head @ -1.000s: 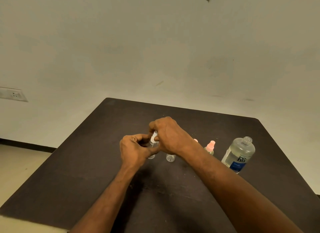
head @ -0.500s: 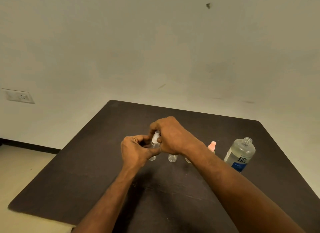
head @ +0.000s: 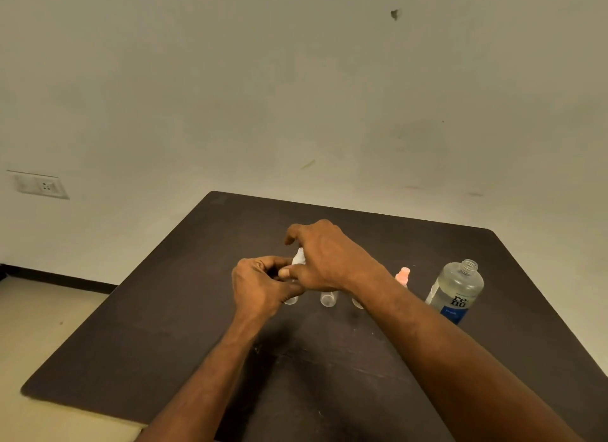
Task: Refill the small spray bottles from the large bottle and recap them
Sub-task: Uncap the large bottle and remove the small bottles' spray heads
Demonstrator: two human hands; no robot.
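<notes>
My left hand (head: 258,283) grips the body of a small clear spray bottle (head: 291,299) standing on the dark table (head: 184,326). My right hand (head: 324,260) pinches that bottle's white spray cap (head: 298,256) from above. Two more small clear bottles (head: 329,298) stand just to the right, partly hidden under my right wrist. A small bottle with a pink spray cap (head: 403,275) stands further right. The large clear bottle (head: 455,292) with a blue label stands uncapped at the right.
A pale wall rises behind the table, with a socket plate (head: 41,185) at the left. Beige floor shows left of the table's edge.
My right hand's fingers have shifted slightly on the white cap. The camera view has moved a little; the bottles on the table stay where they were.
</notes>
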